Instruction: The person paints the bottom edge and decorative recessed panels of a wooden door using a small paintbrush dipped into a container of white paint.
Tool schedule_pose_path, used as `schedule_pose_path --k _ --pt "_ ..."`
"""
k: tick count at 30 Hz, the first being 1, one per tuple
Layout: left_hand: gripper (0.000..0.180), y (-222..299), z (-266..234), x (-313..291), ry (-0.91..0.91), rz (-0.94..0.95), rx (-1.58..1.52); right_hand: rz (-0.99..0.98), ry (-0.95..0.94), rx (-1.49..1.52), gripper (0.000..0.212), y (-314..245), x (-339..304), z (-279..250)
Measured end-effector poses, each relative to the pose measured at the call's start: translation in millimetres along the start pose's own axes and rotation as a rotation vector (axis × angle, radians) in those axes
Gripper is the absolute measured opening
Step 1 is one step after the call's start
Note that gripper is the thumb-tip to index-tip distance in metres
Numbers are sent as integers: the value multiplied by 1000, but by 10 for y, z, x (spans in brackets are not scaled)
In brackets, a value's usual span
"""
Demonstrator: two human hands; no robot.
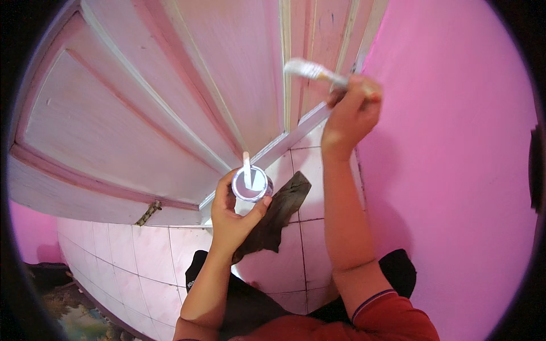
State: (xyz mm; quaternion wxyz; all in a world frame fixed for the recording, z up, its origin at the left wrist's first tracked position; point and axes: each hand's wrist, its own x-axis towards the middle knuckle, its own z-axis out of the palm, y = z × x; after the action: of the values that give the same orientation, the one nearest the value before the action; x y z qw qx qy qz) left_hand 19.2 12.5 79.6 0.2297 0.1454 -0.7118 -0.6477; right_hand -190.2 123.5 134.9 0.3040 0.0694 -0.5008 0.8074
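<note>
My left hand (236, 216) is wrapped round a small open paint can (263, 196) with white paint inside. A flat pale stir stick (246, 161) stands in the can and leans on its rim. Up and to the right, my right hand (355, 111) grips the handle of a paintbrush (310, 69). White covers its bristles, which point left in front of the wooden door (216, 74). The brush and right hand are slightly blurred. Whether the bristles touch the door I cannot tell. The door's panels show patchy pinkish white, with whiter strips along some mouldings.
A dark crumpled cloth (278, 213) lies on the pale tiled floor (304, 250) below the can. The pink wall (455, 159) rises close on the right. A metal hinge or latch (149, 213) sits at the door's lower edge. A dark patterned item (79, 312) is at lower left.
</note>
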Motion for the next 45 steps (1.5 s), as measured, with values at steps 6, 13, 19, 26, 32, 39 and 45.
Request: schedule_pose_path --k 6,13,19,26,32,39,45 --pt "65 339 -104 -307 51 34 20 246 37 -252 10 1023 -967 -621" --pt "67 573 -265 -381 40 53 98 368 -28 -254 10 1389 -1469 -922" --pt "69 550 -518 -388 119 63 105 315 -200 -436 12 1289 -1883 -816" --pt "66 657 -605 -413 172 25 32 354 -307 -335 14 1363 -2163 -773" --pt "66 605 -821 -494 201 71 31 248 -410 -376 21 1001 -1949 -329" --pt "64 480 -819 -445 155 65 -1 166 -393 -67 18 288 -1387 125" --pt "64 394 -860 -410 129 49 -10 188 -367 3 19 -404 -930 61"
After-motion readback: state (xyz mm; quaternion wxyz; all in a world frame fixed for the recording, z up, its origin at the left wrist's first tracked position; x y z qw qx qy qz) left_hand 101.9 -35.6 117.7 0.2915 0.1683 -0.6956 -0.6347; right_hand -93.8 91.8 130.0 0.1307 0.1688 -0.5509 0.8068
